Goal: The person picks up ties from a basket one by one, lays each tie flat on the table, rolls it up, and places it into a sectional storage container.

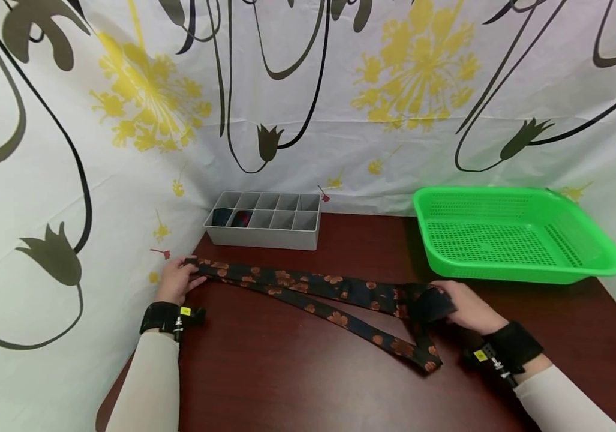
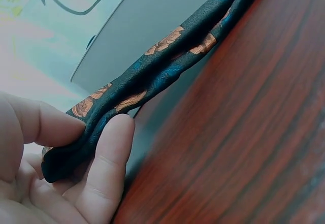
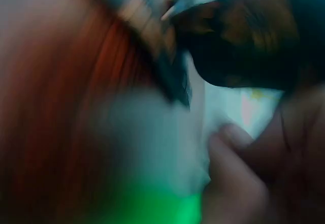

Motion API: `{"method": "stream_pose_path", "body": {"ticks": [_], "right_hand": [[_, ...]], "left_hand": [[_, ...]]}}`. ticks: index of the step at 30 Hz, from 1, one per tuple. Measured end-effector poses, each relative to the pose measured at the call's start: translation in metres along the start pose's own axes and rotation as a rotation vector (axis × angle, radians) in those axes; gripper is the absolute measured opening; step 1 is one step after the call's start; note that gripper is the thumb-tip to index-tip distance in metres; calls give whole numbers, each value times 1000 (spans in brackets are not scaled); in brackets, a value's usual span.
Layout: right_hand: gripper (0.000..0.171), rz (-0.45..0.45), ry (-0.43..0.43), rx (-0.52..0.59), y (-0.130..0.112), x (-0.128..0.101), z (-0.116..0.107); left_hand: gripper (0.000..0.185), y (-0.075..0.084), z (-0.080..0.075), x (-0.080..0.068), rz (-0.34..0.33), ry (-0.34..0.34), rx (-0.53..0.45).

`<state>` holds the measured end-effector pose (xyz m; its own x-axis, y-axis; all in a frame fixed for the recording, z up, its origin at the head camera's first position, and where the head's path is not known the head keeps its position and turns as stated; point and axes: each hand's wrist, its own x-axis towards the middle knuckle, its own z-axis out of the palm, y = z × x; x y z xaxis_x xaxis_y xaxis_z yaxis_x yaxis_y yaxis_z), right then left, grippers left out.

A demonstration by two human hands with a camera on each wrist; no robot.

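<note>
A dark necktie (image 1: 286, 278) with orange-brown flowers stretches across the table between the two hands. At the left, the thumb and fingers of my left hand (image 1: 176, 281) pinch the tie where it doubles back. In the left wrist view, two layers of the necktie (image 2: 167, 56) run side by side away from the left hand (image 2: 109, 153). On the right side my right hand (image 1: 469, 307) holds the tie's folded part, with a dark patch of cloth by the fingers. A lower strip angles down to a corner near the right wrist. Blur covers much of the right wrist view.
A grey divided box (image 1: 264, 240) stands at the back left, with dark rolled cloth (image 1: 221, 217) in two front compartments. A green plastic basket (image 1: 518, 273) sits at the back right. The reddish-brown table (image 1: 286, 372) meets a flower-patterned white curtain (image 1: 308, 120) behind and to the left.
</note>
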<state>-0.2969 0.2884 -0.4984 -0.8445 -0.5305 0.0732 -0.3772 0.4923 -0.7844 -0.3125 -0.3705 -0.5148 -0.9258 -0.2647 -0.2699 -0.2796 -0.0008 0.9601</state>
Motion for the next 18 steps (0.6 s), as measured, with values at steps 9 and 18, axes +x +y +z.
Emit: {"method": "stream_pose_path", "body": {"ticks": [9,18], "right_hand": [[25,-303,646,-596,-52,-8,28],[39,-94,-110,-464,-59,-3,69]], "left_hand": [[57,4,3,0,-11,-21,21],[58,-1,-1,4,19,-63,98]]}}
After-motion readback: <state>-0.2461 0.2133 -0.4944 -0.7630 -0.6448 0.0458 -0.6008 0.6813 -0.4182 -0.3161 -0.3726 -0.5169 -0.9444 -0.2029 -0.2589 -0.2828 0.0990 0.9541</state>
